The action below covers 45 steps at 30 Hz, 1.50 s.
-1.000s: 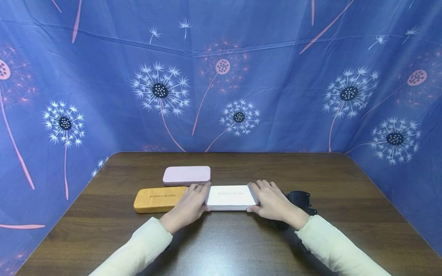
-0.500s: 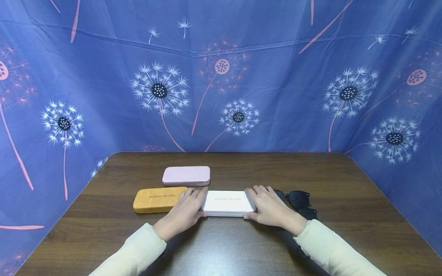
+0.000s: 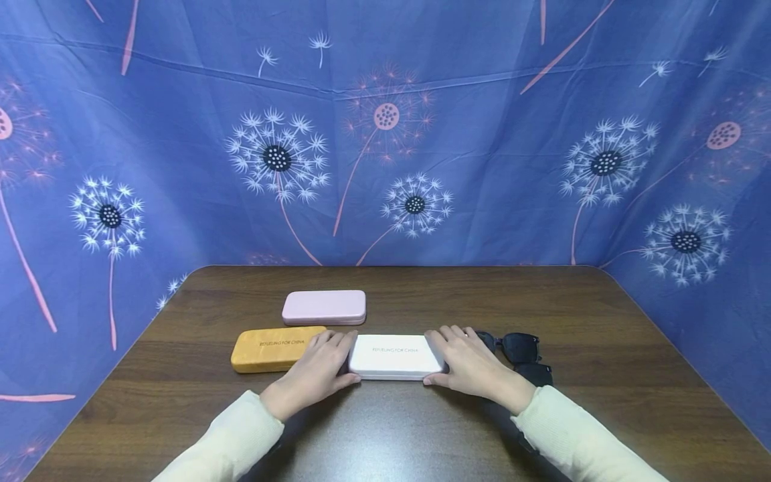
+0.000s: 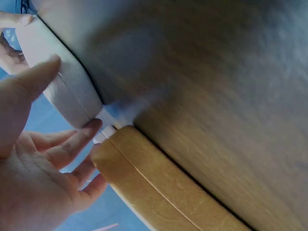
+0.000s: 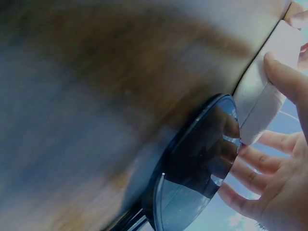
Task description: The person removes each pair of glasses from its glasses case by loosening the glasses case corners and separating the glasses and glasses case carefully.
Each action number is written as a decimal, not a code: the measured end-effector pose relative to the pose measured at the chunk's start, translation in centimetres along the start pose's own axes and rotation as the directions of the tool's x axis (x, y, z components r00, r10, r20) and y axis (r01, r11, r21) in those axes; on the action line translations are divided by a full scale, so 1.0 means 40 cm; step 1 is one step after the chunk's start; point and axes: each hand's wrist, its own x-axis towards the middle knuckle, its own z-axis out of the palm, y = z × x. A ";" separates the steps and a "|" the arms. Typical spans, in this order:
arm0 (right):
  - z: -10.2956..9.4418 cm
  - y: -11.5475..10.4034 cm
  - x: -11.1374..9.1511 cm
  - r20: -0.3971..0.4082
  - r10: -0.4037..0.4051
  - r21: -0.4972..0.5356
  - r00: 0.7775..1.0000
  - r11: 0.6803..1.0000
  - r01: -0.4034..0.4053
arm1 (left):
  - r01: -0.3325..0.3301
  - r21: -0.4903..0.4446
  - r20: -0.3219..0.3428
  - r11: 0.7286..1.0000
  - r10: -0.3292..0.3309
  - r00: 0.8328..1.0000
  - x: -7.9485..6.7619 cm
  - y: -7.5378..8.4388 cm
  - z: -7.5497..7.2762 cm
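A white glasses case (image 3: 396,357) lies flat on the table with small lettering on its lid. My left hand (image 3: 316,365) holds its left end, thumb along the near side and fingers toward the back corner. At the opposite end my right hand (image 3: 470,361) grips the case, its thumb (image 5: 281,72) on the near side. A yellow glasses case (image 3: 274,349) is beside the left hand, its right end partly covered by the fingers. Black sunglasses (image 3: 521,348) lie beside and partly under the right hand; a dark lens (image 5: 197,163) fills the right wrist view's middle.
Behind the yellow case lies a pink glasses case (image 3: 324,307). The brown wooden table (image 3: 482,294) meets a blue dandelion-print cloth (image 3: 494,167) at its back and sides.
The white case, with both hands on it, has come nearer to me and slightly left, mostly in the first half second. More of the sunglasses shows now. The yellow and pink cases stay put.
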 end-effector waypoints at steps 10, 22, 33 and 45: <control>-0.005 0.003 -0.004 0.008 -0.003 0.031 1.000 1.000 0.003 | 0.023 -0.067 0.120 0.998 -0.015 0.993 0.020 -0.021 0.004; -0.002 0.008 -0.004 -0.005 -0.020 0.053 1.000 0.998 0.020 | -0.023 -0.100 0.116 0.995 0.034 0.993 0.022 -0.040 0.013; -0.011 0.015 0.009 0.023 -0.029 0.097 0.999 0.995 0.027 | -0.040 -0.074 0.100 0.996 0.048 0.994 0.022 -0.044 0.021; -0.019 0.023 0.020 0.025 -0.037 0.056 0.999 0.998 0.035 | -0.057 -0.061 0.083 0.996 0.062 0.995 0.024 -0.044 0.022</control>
